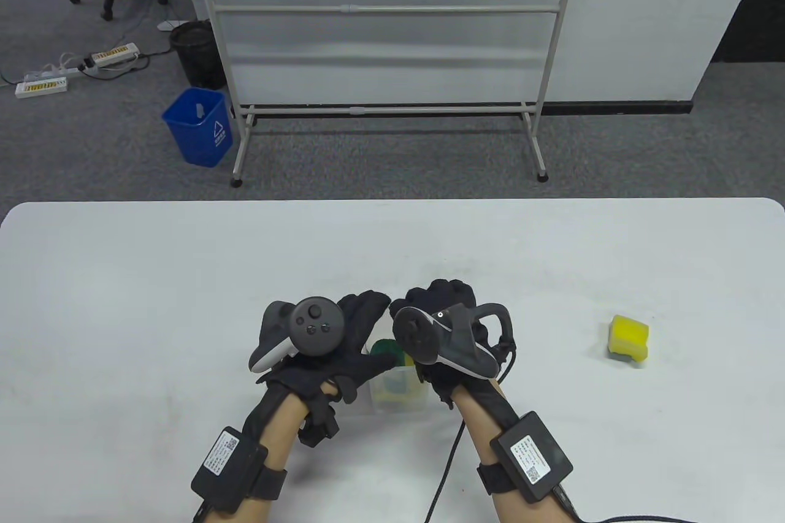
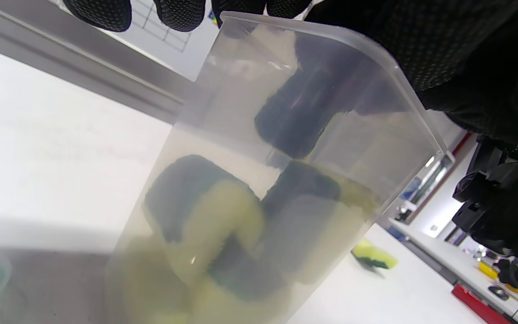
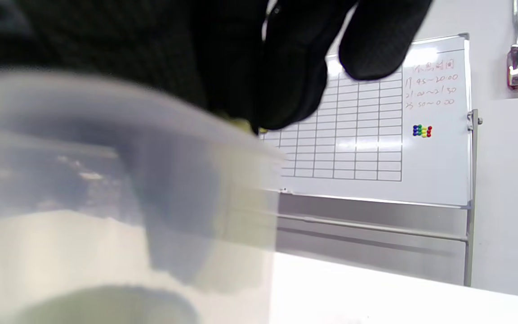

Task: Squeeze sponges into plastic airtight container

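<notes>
Container: a tall clear plastic tub (image 1: pixel 398 388) with frosted walls and a rounded rim, standing on the table (image 1: pixel 122 278) between the two hands, close to the person's edge.
Contents: several sponges (image 2: pixel 205 225) packed inside, yellow foam with dark green scrub faces, bent and pressed against the walls; one dark piece sits higher up, near the rim.
Loose sponge: one more sponge (image 1: pixel 628 339), a bright yellow block on a green base, lying on the table well apart to the right.
Left hand: the left hand (image 1: pixel 343 345) in a black knit glove lies over the tub's left rim, fingertips (image 2: pixel 178 11) curled at its far edge; how firmly it holds I cannot tell.
Right hand: the right hand (image 1: pixel 441 314) hangs over the tub's mouth, fingers (image 3: pixel 295 76) curled downward with a sliver of yellow at their tips; whether they grip it I cannot tell.
Surface: smooth white tabletop.
</notes>
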Available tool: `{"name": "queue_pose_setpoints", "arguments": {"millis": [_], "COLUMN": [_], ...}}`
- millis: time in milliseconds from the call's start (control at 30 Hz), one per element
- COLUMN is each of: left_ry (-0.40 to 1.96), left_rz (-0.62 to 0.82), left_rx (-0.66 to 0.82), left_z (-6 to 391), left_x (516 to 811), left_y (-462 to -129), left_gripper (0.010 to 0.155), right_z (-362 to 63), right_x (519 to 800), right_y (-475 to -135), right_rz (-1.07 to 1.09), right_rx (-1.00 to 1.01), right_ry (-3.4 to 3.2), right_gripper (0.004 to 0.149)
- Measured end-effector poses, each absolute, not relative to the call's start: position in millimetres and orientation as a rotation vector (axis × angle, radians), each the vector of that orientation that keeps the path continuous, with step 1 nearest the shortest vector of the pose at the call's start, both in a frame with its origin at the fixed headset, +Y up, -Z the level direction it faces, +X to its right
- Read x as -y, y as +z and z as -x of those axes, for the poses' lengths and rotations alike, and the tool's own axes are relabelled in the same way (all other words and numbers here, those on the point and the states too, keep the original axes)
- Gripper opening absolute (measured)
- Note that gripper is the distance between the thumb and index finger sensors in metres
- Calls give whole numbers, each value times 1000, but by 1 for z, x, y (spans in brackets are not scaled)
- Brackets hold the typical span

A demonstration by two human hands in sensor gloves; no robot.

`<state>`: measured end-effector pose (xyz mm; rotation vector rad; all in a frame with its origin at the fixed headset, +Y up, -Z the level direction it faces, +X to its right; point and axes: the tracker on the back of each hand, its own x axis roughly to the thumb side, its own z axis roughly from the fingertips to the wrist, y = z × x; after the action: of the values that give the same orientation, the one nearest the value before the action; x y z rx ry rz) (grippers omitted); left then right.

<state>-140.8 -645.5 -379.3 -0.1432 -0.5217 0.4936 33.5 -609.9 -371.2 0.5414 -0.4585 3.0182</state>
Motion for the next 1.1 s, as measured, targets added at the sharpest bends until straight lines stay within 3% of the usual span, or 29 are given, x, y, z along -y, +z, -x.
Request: {"name": "queue_pose_setpoints", "arguments": {"millis": [367,600,867,1100], "left_ry": [500,500,507,509], "left_rz": [139,135,138,139], "left_rx": [518,511,507,506], "left_z": [140,140,140,140], "left_x": [646,646,647,647], "left_y": [-379,-379,-379,-379], "left_gripper": [87,86,86,85], "right_z": [-27,-26,-23,-24], "right_x": [613,620,621,622], "right_y": [-374,-368,-375,-382], "right_rz": [-592,-568,-533,-521], "right_rx": [495,574,361,56], "right_ry": [3099,3146,3236,3243], "right_gripper": [49,41,38,45]}}
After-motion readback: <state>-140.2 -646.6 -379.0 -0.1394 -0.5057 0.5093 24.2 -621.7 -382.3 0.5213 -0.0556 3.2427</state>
